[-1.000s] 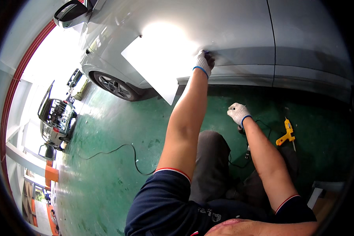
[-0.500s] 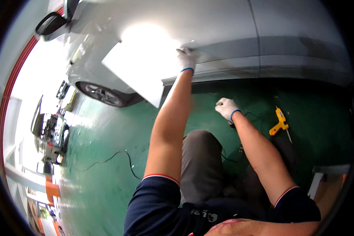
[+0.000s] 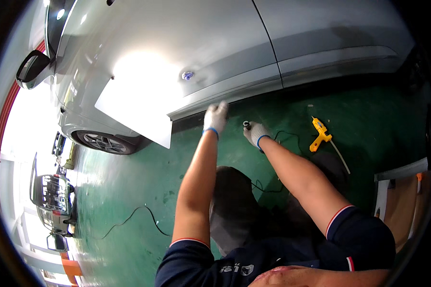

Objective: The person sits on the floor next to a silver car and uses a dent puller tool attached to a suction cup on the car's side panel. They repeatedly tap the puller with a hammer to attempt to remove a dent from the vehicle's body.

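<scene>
On the lower part of the grey car door [image 3: 234, 57] sticks a small blue tab [image 3: 187, 75], with nothing touching it. My left hand [image 3: 216, 117], in a white knit glove with a blue cuff, hovers below the door near its sill. Its fingers are bent and smeared by motion, so what they hold, if anything, is hidden. Also gloved, my right hand [image 3: 257, 133] is closed around a small black cylinder [image 3: 246, 125] with a pale ring at its end. Right of it, a yellow glue gun [image 3: 321, 135] lies on the floor, a pale glue stick [image 3: 339, 157] extending from it.
A brightly lit white board [image 3: 136, 112] leans against the car beside the front wheel [image 3: 104, 142]. Black cords [image 3: 129, 217] lie on the green floor. A box-like container [image 3: 400, 198] stands at the right. Another vehicle [image 3: 52, 203] is farther off at the left.
My left hand has come away from the door, down toward me, and the blue tab now shows there. My right hand has turned, exposing the black cylinder. The whole view has shifted.
</scene>
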Demonstrator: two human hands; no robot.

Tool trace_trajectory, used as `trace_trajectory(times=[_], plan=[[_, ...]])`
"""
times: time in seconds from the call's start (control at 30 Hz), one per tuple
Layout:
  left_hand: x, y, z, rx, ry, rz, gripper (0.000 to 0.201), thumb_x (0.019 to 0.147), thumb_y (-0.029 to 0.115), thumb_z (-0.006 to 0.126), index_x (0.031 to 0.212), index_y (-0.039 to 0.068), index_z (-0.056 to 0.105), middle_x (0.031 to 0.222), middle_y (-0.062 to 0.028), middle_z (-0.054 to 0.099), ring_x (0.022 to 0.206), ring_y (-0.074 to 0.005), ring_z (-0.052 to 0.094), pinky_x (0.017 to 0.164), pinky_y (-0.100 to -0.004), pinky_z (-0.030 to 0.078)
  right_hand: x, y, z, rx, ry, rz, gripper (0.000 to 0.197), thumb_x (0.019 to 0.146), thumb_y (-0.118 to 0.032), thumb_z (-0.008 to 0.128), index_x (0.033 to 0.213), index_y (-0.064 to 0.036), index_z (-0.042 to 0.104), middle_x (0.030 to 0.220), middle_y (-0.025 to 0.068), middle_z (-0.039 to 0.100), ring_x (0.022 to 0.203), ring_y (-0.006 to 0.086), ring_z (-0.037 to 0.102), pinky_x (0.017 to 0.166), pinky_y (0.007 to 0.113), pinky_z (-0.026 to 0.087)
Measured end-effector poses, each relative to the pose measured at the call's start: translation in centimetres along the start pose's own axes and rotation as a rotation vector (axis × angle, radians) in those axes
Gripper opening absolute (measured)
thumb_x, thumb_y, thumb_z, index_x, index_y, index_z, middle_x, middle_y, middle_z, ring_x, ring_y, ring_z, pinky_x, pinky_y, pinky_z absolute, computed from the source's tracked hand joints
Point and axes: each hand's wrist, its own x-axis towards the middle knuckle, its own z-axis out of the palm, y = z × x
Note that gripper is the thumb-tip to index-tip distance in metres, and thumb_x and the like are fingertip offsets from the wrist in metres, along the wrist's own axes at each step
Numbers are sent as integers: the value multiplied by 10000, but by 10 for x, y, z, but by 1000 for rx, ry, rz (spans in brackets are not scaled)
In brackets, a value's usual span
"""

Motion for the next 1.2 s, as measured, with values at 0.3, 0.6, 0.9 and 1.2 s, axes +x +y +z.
trace_trajectory(times=[0.3, 0.6, 0.9, 1.2], plan=[[-63, 9, 31, 84, -318, 110, 255, 1008, 254, 705, 1139, 40, 751, 1008, -52, 753, 942, -122, 641, 908, -305, 510, -14, -6, 5, -130, 1, -11, 440, 1038, -470, 518, 1298, -172, 710, 1322, 137, 716, 1191, 386, 685, 1001, 511, 551], [-67, 22, -37, -773, -53, 194, 340, 1090, 324, 629, 1217, 15, 698, 986, -62, 735, 886, -164, 670, 843, -313, 538, -27, -97, 6, 70, -80, -406, 444, 1016, -486, 563, 1132, -108, 765, 1124, 152, 783, 1029, 339, 747, 902, 473, 581], [-62, 19, -50, -856, 64, 106, 353, 1113, 323, 572, 1254, 11, 658, 1005, -97, 720, 843, -186, 663, 818, -353, 537, -60, -53, 81, 596, -549, -206, 327, 1002, -263, 552, 1112, -14, 733, 793, 132, 726, 693, 226, 688, 676, 404, 568], [-69, -3, -67, -188, 59, 191, 419, 1073, 254, 628, 1395, -13, 652, 1181, -84, 763, 1118, -164, 678, 995, -311, 510, -40, -126, 73, 145, -247, -441, 299, 1013, -266, 572, 1158, -42, 706, 909, 185, 766, 850, 284, 765, 758, 432, 597]])
